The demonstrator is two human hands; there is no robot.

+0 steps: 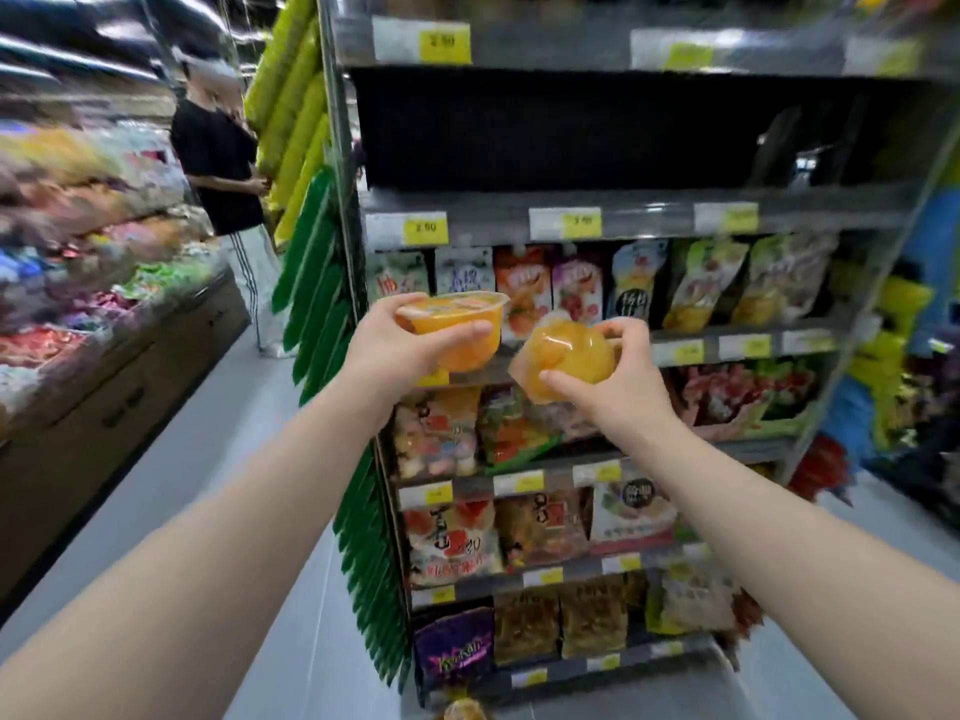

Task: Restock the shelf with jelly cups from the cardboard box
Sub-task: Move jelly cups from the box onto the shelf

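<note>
My left hand [402, 345] grips an orange jelly cup [457, 324], held upright with its lid on top. My right hand [618, 376] grips a second orange jelly cup [566, 353], tilted with its lid facing left and down. Both cups are raised in front of the shelf unit, below a dark bare shelf [597, 132] with a grey front rail [623, 210]. The cups sit close together without touching. Another orange cup [465, 710] peeks in at the bottom edge. The cardboard box is out of view.
Lower shelves hold pouches and snack bags [587, 288]. Green and yellow packets [317, 283] hang on the shelf unit's left end. A person in a black top [223, 163] stands in the aisle at left beside a candy display [93, 283].
</note>
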